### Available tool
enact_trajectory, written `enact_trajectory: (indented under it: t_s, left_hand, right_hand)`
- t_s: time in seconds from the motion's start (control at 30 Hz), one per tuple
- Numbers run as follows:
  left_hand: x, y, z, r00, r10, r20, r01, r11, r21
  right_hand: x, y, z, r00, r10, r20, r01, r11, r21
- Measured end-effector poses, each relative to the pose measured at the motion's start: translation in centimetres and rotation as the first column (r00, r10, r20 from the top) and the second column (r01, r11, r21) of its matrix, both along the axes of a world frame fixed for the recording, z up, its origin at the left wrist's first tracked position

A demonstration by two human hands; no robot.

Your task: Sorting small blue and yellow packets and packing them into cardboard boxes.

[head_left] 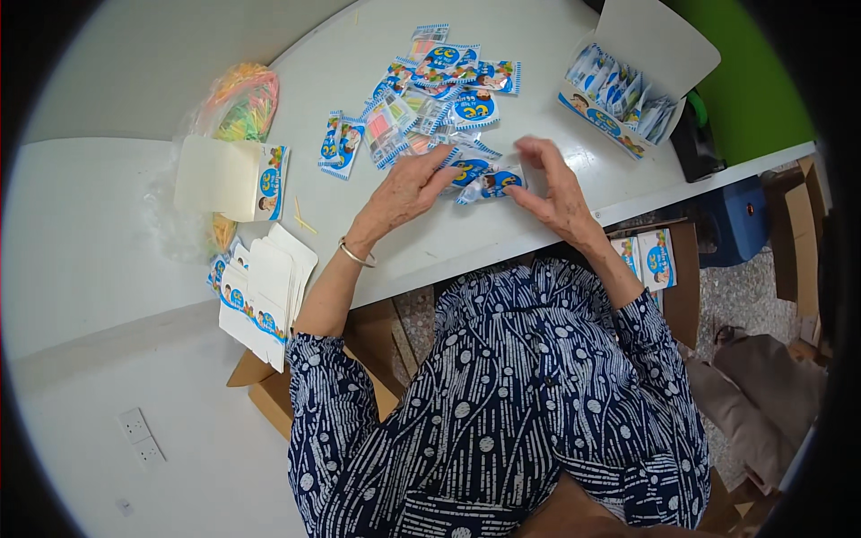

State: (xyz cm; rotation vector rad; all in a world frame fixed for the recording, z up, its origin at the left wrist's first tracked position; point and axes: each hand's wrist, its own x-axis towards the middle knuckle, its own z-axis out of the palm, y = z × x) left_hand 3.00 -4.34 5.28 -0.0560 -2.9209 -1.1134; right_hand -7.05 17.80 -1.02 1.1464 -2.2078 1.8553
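Note:
Two small blue-and-white candy packets point(491, 184) lie on the white table between my hands. My left hand point(408, 195) comes at them from the left, its fingers stretched out and touching the edge of the packets. On the other side my right hand point(558, 199) has its thumb and fingers spread apart, the thumb tip at the end of the nearer packet. Just beyond my hands is a loose pile of the same packets point(446, 67), some showing coloured sticks through a clear side. Two packets point(341, 146) lie left of the pile.
An open carton point(601, 125) filled with upright packets stands at the far right. At left are an open white box point(215, 179), a clear bag of coloured sticks point(247, 103) and a stack of flat cartons point(265, 291). Brown cardboard boxes point(683, 282) stand below the table edge.

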Motion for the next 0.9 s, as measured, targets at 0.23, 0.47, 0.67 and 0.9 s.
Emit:
enact_trajectory:
  t_s: [0.23,0.47,0.67,0.9]
  left_hand:
    - [1.6,-0.4,-1.9,0.995,-0.061,-0.082,0.065,0.997,0.048]
    - [0.4,-1.6,-1.5,0.988,0.099,0.118,-0.105,0.993,0.05]
    - [-1.1,-0.4,0.5,0.967,-0.145,0.208,0.12,0.984,0.129]
    - [-1.3,2.6,1.2,0.988,-0.043,0.146,0.032,0.996,0.081]
  right_hand:
    - [-1.7,1.2,0.2,0.901,0.297,0.316,-0.357,0.921,0.154]
    - [-3.2,1.9,1.3,0.828,0.41,0.382,-0.504,0.843,0.188]
    - [-2.7,1.9,0.8,0.852,0.396,0.342,-0.464,0.874,0.143]
    - [-2.4,1.5,0.1,0.906,0.318,0.279,-0.365,0.921,0.137]
